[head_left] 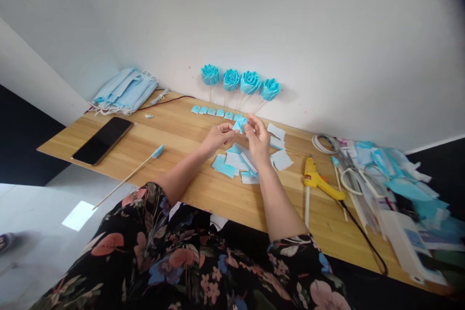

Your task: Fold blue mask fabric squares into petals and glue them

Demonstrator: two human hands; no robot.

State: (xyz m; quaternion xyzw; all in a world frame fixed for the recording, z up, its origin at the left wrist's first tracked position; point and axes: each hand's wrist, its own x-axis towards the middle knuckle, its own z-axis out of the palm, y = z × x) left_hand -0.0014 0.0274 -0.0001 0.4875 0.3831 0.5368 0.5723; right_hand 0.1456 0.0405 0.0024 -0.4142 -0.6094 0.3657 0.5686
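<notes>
Both my hands meet above the wooden table [189,189] and pinch one small folded piece of blue fabric [240,124]. My left hand [218,136] grips its left side, my right hand [258,138] its right side. Beneath them lies a loose pile of blue and white fabric squares [236,162]. A row of small folded blue pieces [212,112] lies just beyond, near the wall.
Several blue fabric roses on sticks [240,82] lean on the wall. A stack of face masks [123,89] and a phone [102,140] lie left, with a blue-tipped stick [131,174]. A yellow glue gun [319,181], scissors [358,174] and scraps [403,189] lie right.
</notes>
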